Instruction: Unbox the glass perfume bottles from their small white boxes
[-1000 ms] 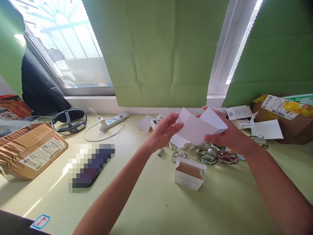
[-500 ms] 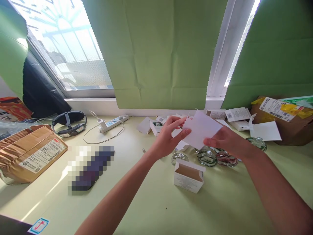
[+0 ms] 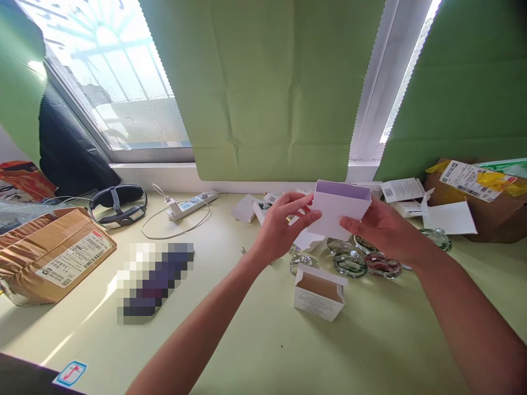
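Pale green tabletop [image 3: 255, 351] is seen below a window, with green paper sheets [image 3: 267, 88] hung across the glass in the upper half of the frame.

Far left: a taped brown parcel [image 3: 53, 255] with a printed label is laid flat at the table edge. Behind it, upper left of the table, a black head strap [image 3: 117, 204] is set down. Just right of that, a white power strip [image 3: 191, 204] with a thin looped cable is noted near the sill. A blurred dark object [image 3: 154, 280] lies lower left of centre; what it is cannot be told.

Centre: a white folded carton [image 3: 340, 211] is held up above the table, open end upward, with a lilac inside wall showing. Its left edge is pinched by the left hand [image 3: 282, 225], fingers curled closed on the card. Its right lower side is gripped by the right hand [image 3: 381, 227], thumb on the front face, fingers wrapped behind.

Below the hands: a small white box [image 3: 319, 293] with a brown inside stands open on the table. Just behind it, several clear glass pieces [image 3: 349, 262] are clustered, one reddish.

Right: loose white cards and labelled packets [image 3: 405, 192] are scattered by the sill. Far right, a brown package [image 3: 473, 203] with yellow tape and a shipping label is placed.
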Available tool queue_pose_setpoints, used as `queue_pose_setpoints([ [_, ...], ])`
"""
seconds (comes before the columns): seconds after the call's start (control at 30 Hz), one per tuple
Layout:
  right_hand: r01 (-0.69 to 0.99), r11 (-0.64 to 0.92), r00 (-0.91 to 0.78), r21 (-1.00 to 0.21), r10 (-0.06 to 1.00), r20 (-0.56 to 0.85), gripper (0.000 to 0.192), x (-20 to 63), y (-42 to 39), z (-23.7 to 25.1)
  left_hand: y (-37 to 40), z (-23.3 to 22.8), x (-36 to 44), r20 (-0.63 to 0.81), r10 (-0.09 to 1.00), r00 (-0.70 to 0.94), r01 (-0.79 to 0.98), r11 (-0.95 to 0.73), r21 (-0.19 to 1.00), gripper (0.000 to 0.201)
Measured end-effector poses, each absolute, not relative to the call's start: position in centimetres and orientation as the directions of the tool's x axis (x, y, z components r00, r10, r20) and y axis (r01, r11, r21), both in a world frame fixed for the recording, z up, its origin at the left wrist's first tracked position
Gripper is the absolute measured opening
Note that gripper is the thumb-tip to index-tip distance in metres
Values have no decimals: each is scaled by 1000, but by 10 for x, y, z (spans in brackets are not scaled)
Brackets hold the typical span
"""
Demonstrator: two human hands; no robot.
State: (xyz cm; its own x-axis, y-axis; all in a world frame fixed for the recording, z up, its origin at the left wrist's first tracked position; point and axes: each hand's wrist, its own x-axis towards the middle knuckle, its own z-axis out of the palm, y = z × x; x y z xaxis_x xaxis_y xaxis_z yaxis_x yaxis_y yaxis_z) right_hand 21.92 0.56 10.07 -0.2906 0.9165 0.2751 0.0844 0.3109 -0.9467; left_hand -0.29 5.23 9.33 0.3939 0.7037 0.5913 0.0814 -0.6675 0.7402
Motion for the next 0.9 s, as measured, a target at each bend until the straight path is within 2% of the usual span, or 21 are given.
queue_pose_setpoints([
  [0.07, 141, 293, -299, -946, 923, 242, 53, 223, 4, 103, 51, 95, -3, 601, 687, 409, 84, -684, 724, 26],
  [0.13, 269, 255, -281, -929, 943, 177, 54, 230, 1, 107, 49, 97, -4, 613, 671, 416, 101, -704, 703, 25],
  [0.23, 486, 165, -178, -858, 980, 88, 53, 244, -3, 110, 46, 101, -6, 608, 642, 468, 138, -732, 667, 27],
  [0.3, 543, 142, -106, -827, 989, 100, 53, 252, -6, 112, 44, 105, -9, 586, 632, 506, 159, -737, 657, 32],
  [0.5, 471, 207, 10, -857, 971, 240, 45, 265, -13, 120, 42, 121, -31, 368, 617, 695, 281, -706, 651, 47],
  [0.57, 439, 211, 51, -874, 965, 258, 41, 265, -13, 122, 43, 121, -34, 322, 633, 704, 319, -687, 653, 53],
  [0.63, 369, 218, 72, -903, 962, 262, 41, 261, -11, 121, 45, 119, -32, 303, 683, 664, 330, -632, 701, 49],
  [0.7, 284, 210, 75, -935, 968, 240, 42, 256, -7, 118, 45, 116, -25, 249, 716, 651, 283, -534, 797, 42],
  [0.8, 194, 210, 41, -958, 974, 222, 45, 249, -1, 113, 42, 112, -14, 160, 697, 699, 133, -347, 928, 42],
  [0.9, 157, 206, -70, -966, 978, 197, 46, 246, 0, 108, 41, 108, -8, 152, 718, 680, 49, -251, 967, 45],
])
